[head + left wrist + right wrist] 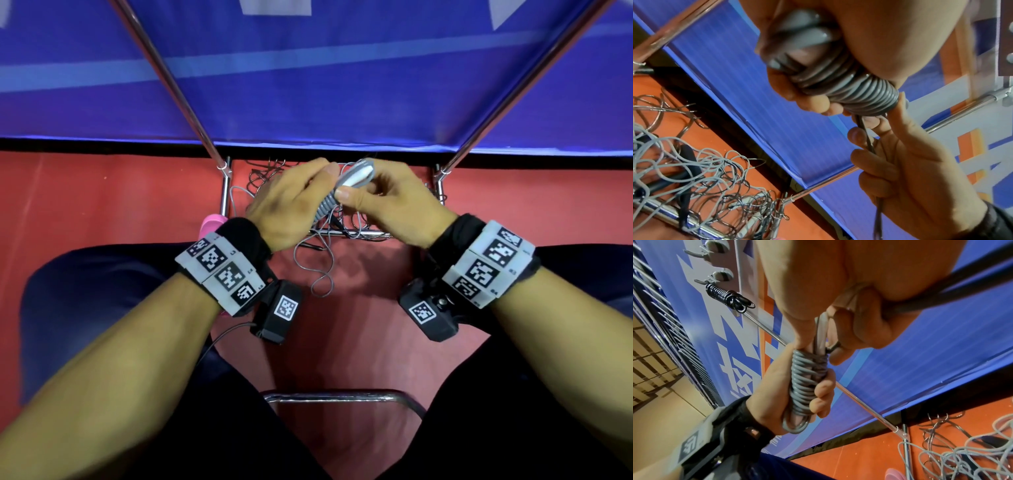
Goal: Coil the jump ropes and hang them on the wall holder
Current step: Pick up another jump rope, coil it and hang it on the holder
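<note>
Grey jump rope (pixel 324 205): left hand (pixel 284 205) fingers curled round the coil, right hand (pixel 397 202) fingers pinching its loose strand; best keep wraps tight, tuck end.

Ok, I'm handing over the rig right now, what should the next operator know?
Left hand grips the coiled grey jump rope.
Right hand pinches its upper end.
A loose cord tail hangs below.
Done: one black coiled rope hangs on a wall hook.
Left: finish this wrap, hang it, then coil the tangled ropes on the floor.
</note>
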### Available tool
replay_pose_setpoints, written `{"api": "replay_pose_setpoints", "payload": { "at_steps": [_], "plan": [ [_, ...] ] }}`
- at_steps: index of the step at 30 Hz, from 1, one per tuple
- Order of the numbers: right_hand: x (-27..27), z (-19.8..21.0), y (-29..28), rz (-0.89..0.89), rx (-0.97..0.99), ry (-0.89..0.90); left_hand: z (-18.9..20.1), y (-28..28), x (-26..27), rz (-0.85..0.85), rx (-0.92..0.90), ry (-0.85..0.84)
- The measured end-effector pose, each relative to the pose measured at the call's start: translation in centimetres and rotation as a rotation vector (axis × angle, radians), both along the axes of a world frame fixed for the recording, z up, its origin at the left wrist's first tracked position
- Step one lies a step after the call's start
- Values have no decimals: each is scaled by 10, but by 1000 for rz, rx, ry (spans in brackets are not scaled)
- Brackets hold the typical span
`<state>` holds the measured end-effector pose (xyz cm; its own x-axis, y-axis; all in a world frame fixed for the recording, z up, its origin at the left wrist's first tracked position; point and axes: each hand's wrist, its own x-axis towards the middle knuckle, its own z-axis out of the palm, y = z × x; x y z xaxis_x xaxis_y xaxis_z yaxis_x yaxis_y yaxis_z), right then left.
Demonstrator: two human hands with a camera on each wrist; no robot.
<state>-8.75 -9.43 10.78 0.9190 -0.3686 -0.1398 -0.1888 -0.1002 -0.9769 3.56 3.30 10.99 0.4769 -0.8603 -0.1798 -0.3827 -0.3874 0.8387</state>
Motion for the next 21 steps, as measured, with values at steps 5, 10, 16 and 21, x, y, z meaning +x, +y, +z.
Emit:
{"api": "replay_pose_setpoints", "payload": {
  "at_steps": [5,10,16,21],
  "plan": [
    [2,2,-11,-112,-190,71,2,-2,5,9,-37,-77],
    [3,-1,-5,-103,-211,59,-2,1,1,82,-23,-126],
    [4,-9,0,-119,-199,126,-8,1,0,62,61,-175],
    [1,-10,5,-124,-178,111,-10,-5,-9,96,45,-9]
  ]
}}
